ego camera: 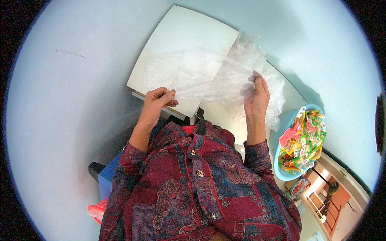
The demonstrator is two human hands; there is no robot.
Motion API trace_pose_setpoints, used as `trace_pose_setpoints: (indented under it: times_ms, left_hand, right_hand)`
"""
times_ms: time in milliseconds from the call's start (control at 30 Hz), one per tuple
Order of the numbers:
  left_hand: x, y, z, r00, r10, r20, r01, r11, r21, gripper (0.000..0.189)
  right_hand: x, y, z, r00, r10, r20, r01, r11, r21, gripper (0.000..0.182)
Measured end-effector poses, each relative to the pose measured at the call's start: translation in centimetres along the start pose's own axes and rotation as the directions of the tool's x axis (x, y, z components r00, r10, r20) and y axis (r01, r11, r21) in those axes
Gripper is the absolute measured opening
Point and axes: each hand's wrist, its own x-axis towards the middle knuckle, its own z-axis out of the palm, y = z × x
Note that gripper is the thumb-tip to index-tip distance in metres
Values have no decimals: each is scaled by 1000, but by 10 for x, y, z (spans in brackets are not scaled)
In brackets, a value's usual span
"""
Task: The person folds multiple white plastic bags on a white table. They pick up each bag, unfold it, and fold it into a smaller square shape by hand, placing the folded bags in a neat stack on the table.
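Note:
A thin, clear plastic bag (pixel 208 86) is stretched between my two hands above a white tabletop (pixel 184 27). My left hand (pixel 160 101) pinches one edge of it between thumb and fingers, close to the table's near corner. At the other side, my right hand (pixel 257 95) grips the bag with its fingers bent, some of them seen through the film. Behind and beside the right hand lies a heap of crumpled clear plastic bags (pixel 248 55) with thin red lines on them. Where the held bag ends and the heap begins is hard to tell.
To the right stands a light blue plastic basin (pixel 276 150) piled with small colourful packets (pixel 303 144). A pale blue wall (pixel 301 45) runs behind the table. Something blue (pixel 108 177) and a red plastic object (pixel 98 211) are at my left. A doorway (pixel 340 192) opens at lower right.

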Motion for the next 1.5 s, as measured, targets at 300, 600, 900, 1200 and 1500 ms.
trace_pose_setpoints:
  times_ms: [300,600,900,1200,1500]
  left_hand:
    - [11,3,-1,982,-46,-185,68,991,114,59]
    - [24,-11,1,941,86,-328,-115,991,-69,26]
    - [26,11,-8,829,185,-528,-248,967,-50,19]
    - [35,-13,-36,948,-222,-229,81,861,-502,21]
    - [65,-7,-57,797,240,-554,-198,971,136,24]
  right_hand:
    - [-9,1,17,986,47,159,-21,987,-160,26]
    - [-21,-1,32,914,114,390,35,935,-354,69]
    - [-25,10,27,902,200,382,-24,908,-419,90]
    - [-17,14,30,893,194,407,18,887,-461,75]
    - [13,67,56,931,127,342,132,756,-641,57]
